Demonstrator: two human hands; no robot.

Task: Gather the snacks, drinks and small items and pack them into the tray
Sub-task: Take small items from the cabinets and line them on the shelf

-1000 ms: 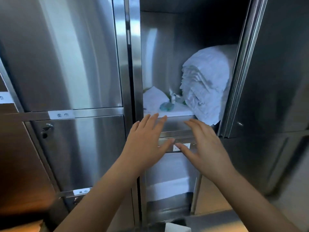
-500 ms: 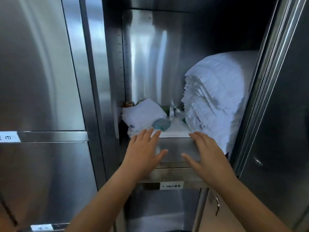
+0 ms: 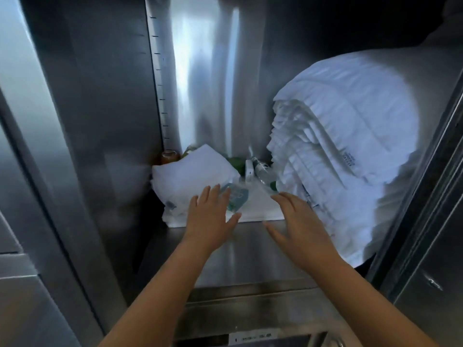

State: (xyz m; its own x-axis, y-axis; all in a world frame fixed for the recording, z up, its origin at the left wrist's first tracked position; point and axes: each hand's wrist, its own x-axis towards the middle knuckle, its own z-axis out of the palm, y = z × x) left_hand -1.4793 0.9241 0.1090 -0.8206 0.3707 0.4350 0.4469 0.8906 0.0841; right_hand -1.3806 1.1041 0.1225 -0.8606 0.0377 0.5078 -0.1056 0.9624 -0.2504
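Inside an open steel cabinet, a white tray (image 3: 253,214) sits on the shelf (image 3: 250,254). On it lie a white plastic bag (image 3: 195,169), a small teal packet (image 3: 238,197), a clear bottle (image 3: 263,174), something green (image 3: 236,162) and a brown-capped bottle (image 3: 169,156) at the back left. My left hand (image 3: 211,216) reaches in with fingers straight, its fingertips over the bag and teal packet. My right hand (image 3: 298,221) is spread just right of it, in front of the tray's right end. Neither hand holds anything.
A tall stack of folded white towels (image 3: 350,156) fills the right of the compartment and overhangs the shelf. The open cabinet door (image 3: 431,221) stands at the right, closed steel doors (image 3: 37,221) at the left. A label strip (image 3: 253,337) marks the shelf front below.
Both hands have moved up and forward into the compartment, from the shelf front to the tray. The view has come closer to the shelf.
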